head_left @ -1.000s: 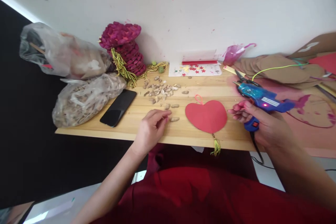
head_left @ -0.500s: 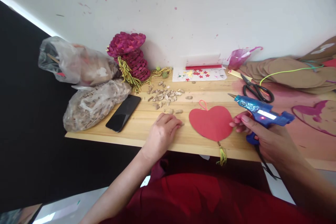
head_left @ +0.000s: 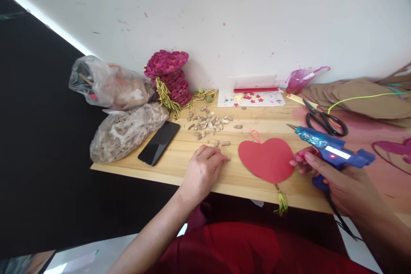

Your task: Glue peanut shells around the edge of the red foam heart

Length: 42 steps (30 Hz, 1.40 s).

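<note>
My left hand [head_left: 204,170] rests low over the wooden table, its thumb and fingers pinched on a small peanut shell [head_left: 227,159]. In my right hand [head_left: 337,180] is a blue hot glue gun [head_left: 330,147], its nozzle pointing left and a red light glowing on its body. A red paper heart [head_left: 268,160] lies flat between my hands, with a pink loop at its top and a yellow-green tassel [head_left: 281,202] hanging past the table edge. My right fingertips are close to the heart's right side. Loose peanut shells [head_left: 210,124] are scattered beyond my left hand.
A black phone [head_left: 159,142] lies left, beside two plastic bags [head_left: 125,135]. Behind stand stacked magenta pieces [head_left: 168,79] with yarn tassels. Star confetti [head_left: 248,99] lies on white paper. Black-handled scissors [head_left: 327,122] and cardboard shapes [head_left: 362,98] are at right.
The view has shifted, so the table and its things appear further right and slightly lower. Both hands keep nearly the same pose, the glue gun still in my right one.
</note>
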### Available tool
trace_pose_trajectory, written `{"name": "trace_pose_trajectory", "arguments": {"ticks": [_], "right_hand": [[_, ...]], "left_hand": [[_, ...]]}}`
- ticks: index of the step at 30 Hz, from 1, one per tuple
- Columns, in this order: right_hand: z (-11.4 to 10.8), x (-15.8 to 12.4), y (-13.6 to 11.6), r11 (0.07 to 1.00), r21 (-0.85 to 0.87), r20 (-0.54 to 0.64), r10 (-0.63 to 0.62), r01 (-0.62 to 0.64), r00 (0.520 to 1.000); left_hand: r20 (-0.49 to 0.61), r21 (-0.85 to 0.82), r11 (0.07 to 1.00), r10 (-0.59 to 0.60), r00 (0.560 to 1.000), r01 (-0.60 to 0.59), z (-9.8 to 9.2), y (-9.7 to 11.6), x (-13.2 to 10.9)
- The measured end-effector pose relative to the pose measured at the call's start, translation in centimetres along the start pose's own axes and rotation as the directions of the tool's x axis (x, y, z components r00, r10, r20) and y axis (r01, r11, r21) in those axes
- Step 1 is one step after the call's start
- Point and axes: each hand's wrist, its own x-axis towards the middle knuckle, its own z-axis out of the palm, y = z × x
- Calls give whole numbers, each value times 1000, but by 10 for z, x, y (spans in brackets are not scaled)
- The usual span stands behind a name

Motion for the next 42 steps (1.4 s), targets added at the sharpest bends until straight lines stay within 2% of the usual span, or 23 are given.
{"name": "trace_pose_trajectory", "arguments": {"ticks": [3,7,13,16,19,25,32,38,42], "right_hand": [[-2,1,4,1000,-3,2,4,-4,1000],[-3,1,5,1000,-26,13,-1,2,1000],[-2,-1,0,1000,-28,-7,3,-3,1000],[-2,-2,-2,998,-48,-23,37,-38,999],[-1,-2,-4,996,-68,-34,53,-55,998],[1,-3,-8,997,-53,-33,60,-62,998],[3,-4,-11,998,-35,-33,52,-53,998],[2,-2,-11,997,-56,-19,47,-48,999],[1,-1,-10,997,-50,-15,54,-55,998]], "left_hand": [[-35,37,999,-8,999,9,2,0,-1],[-14,5,1000,-28,1000,28,-1,-1,2],[-86,60,993,-96,992,101,-27,-20,10],[-110,55,986,-152,982,159,-33,-32,10],[-74,24,980,-193,978,195,-31,-35,10],[11,20,982,-189,982,189,-18,-30,23],[129,-8,991,-129,983,131,-14,-31,33],[94,-6,981,-192,977,193,-14,-34,29],[51,41,985,-167,985,165,-15,-34,23]]}}
